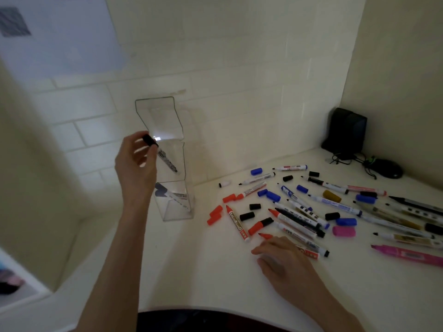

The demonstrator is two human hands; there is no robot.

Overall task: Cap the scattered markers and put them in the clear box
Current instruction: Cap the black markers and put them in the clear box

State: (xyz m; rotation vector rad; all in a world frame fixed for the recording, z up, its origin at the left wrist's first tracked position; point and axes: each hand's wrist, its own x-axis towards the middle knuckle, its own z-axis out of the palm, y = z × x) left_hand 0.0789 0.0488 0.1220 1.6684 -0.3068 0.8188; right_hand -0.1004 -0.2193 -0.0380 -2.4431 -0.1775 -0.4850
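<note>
A tall clear box [176, 207] stands on the white desk against the tiled wall, with a blue-capped marker [171, 192] lying in its bottom. My left hand [135, 164] holds a black-capped marker [163, 155] by its cap end, its body slanting down inside the upper part of the box. My right hand [280, 257] rests on the desk, fingers on a red uncapped marker [309, 254]. Several uncapped markers [297, 214] and loose caps in red [214, 214], blue [271, 195], black [247, 215] and pink [344, 231] lie scattered to the right.
A black speaker [345, 130] stands in the back right corner with cables and a black mouse [386, 168] beside it. A pink marker [407, 255] lies at the right edge. The tiled wall rises right behind the box. The desk's front edge [215, 307] curves near my body.
</note>
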